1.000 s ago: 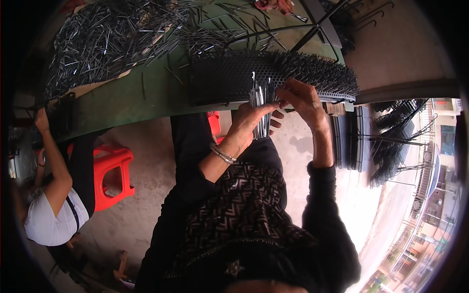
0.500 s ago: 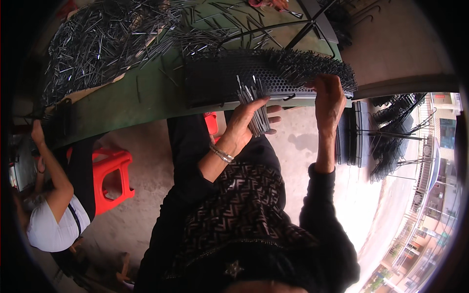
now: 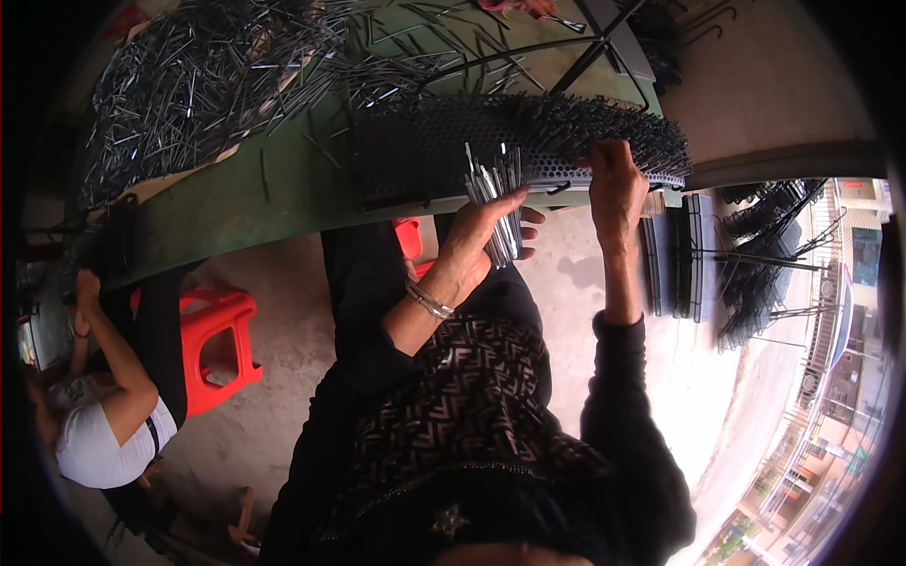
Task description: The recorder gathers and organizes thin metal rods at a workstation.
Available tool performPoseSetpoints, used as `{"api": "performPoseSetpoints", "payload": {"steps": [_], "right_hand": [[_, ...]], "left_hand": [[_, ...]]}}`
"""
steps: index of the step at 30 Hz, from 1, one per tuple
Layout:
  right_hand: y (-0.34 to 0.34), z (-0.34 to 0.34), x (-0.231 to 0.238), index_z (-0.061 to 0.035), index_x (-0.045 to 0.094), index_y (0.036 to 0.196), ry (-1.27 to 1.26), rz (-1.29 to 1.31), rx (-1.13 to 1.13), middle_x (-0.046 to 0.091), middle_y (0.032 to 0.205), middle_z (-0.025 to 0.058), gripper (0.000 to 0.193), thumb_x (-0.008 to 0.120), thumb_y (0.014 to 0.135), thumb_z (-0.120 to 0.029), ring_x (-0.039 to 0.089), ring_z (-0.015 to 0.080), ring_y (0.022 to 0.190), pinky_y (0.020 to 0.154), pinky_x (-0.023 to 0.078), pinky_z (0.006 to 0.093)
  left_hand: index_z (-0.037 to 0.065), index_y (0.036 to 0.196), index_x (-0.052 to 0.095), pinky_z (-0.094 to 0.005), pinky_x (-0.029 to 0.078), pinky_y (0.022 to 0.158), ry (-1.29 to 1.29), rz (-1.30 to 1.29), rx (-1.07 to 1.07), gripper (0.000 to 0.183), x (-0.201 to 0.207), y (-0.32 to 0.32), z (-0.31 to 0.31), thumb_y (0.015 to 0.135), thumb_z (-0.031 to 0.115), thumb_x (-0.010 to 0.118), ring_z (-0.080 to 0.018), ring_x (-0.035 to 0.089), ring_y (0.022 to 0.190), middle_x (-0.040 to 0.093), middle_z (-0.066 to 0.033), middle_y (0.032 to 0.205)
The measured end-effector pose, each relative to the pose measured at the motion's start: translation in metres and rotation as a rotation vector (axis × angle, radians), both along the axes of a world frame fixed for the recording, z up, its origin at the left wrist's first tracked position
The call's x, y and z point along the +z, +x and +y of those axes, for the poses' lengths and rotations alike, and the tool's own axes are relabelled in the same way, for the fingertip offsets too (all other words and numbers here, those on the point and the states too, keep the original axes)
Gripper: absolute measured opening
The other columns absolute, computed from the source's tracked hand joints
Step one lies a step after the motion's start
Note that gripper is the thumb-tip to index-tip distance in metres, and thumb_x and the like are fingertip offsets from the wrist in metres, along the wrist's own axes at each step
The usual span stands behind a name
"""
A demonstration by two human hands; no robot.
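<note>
A bundle of thin dark metal rods (image 3: 497, 203) lies across my left hand (image 3: 469, 247), clamped under the thumb with the fingers behind it. My right hand (image 3: 617, 193) is closed in a pinch at the front edge of a black perforated panel (image 3: 444, 156); whatever sits between its fingertips is too small to make out. Many short dark rods (image 3: 604, 127) stand upright in the holes along the panel's far and right part. Bare holes show on its left and along the near strip. The panel rests on a green table (image 3: 236, 212).
A large heap of loose rods (image 3: 198, 94) covers the table's far left. A black bar frame (image 3: 599, 42) stands behind the panel. Perforated panels (image 3: 684, 255) lean at the right. A co-worker (image 3: 113, 424) sits at the left by a red stool (image 3: 222, 349).
My right hand has shifted slightly left along the panel's edge. The rods in my left hand have tilted more upright. The co-worker's arm has moved a little.
</note>
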State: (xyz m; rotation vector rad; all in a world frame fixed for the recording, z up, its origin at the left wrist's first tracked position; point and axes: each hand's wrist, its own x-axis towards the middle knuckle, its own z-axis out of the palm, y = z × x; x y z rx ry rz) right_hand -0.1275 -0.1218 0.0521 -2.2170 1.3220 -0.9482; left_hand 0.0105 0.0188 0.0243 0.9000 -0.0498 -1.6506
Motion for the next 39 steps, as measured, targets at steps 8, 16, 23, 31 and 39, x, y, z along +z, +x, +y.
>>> {"api": "performPoseSetpoints", "payload": {"steps": [8,16,23,31,39], "right_hand": [[0.006,-0.019,-0.009,-0.0086,0.070,0.096,-0.275,0.189,0.068,0.061,0.086,0.0068,0.011,0.064,0.090,-0.015,0.062,0.0188,0.070,0.063,0.048,0.0304],[0.009,0.018,0.001,-0.0084,0.072,0.105,0.102,0.034,0.215,0.061,0.087,0.0101,0.024,0.065,0.092,-0.028,0.062,0.0235,0.078,0.069,0.048,0.0347],[0.000,0.035,0.013,0.0045,0.068,0.097,0.617,-0.274,0.407,0.065,0.075,0.0046,0.017,0.060,0.094,-0.010,0.060,0.0095,0.070,0.064,0.048,0.0236],[-0.004,0.036,0.025,0.0045,0.067,0.096,0.641,-0.245,0.420,0.066,0.075,0.0054,0.015,0.060,0.093,-0.009,0.062,0.0100,0.069,0.063,0.050,0.0241],[-0.010,0.033,0.031,0.0028,0.065,0.097,0.643,-0.192,0.392,0.067,0.077,0.0056,0.014,0.058,0.094,-0.009,0.063,0.0107,0.071,0.069,0.052,0.0256]], "left_hand": [[0.008,0.104,0.063,-0.0327,0.053,0.056,-0.012,-0.066,0.057,0.027,0.001,-0.001,0.003,0.088,0.029,0.068,-0.0182,0.064,0.071,0.070,-0.0108,0.087],[0.007,0.107,0.064,-0.0325,0.053,0.057,0.005,-0.092,0.061,0.030,0.007,-0.002,0.006,0.087,0.029,0.068,-0.0203,0.069,0.073,0.071,-0.0110,0.089],[0.007,0.110,0.065,-0.0319,0.052,0.056,-0.023,-0.175,-0.033,0.033,0.011,-0.007,0.009,0.086,0.029,0.069,-0.0209,0.070,0.073,0.072,-0.0122,0.089],[0.005,0.107,0.066,-0.0292,0.051,0.051,-0.068,-0.249,-0.058,0.030,0.013,-0.009,0.014,0.084,0.024,0.072,-0.0201,0.070,0.068,0.072,-0.0121,0.086],[0.002,0.106,0.067,-0.0270,0.051,0.049,-0.085,-0.269,-0.067,0.030,0.014,-0.012,0.011,0.085,0.023,0.072,-0.0174,0.067,0.063,0.073,-0.0123,0.089]]}}
